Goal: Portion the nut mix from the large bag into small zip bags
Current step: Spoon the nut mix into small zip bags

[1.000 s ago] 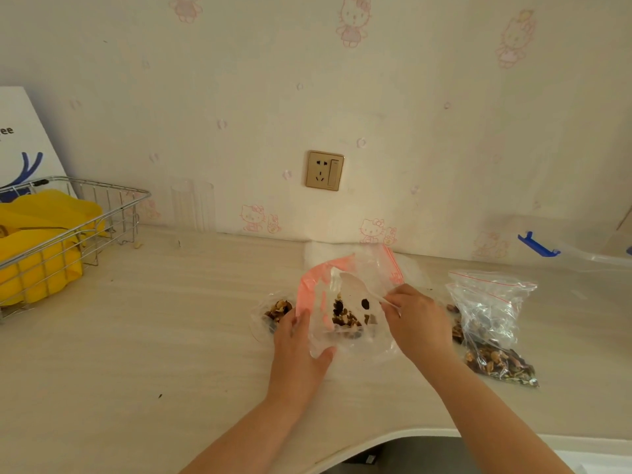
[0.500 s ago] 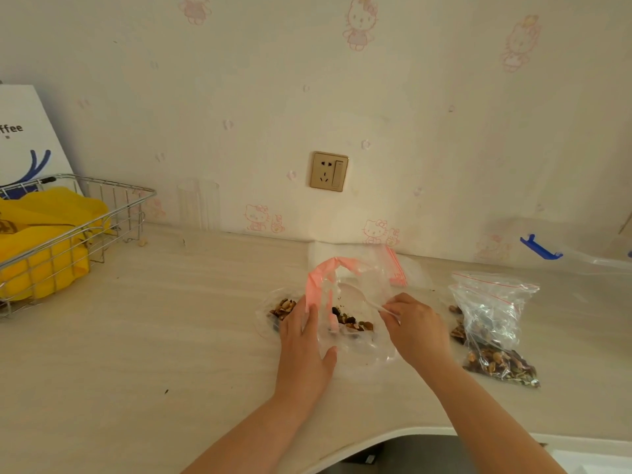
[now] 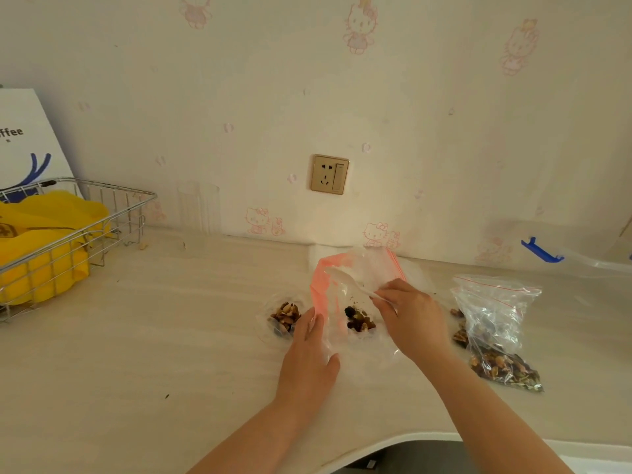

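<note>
Zip bag (image 3: 355, 302) lying between both hands.
Left hand (image 3: 309, 354) gripping its edge; right hand (image 3: 408, 314) pinching a plastic spoon (image 3: 345, 280).

Clear glossy plastic zip bag (image 3: 355, 268), shiny metal wire basket (image 3: 102, 213), matt pale wood-grain table (image 3: 171, 319)
</note>
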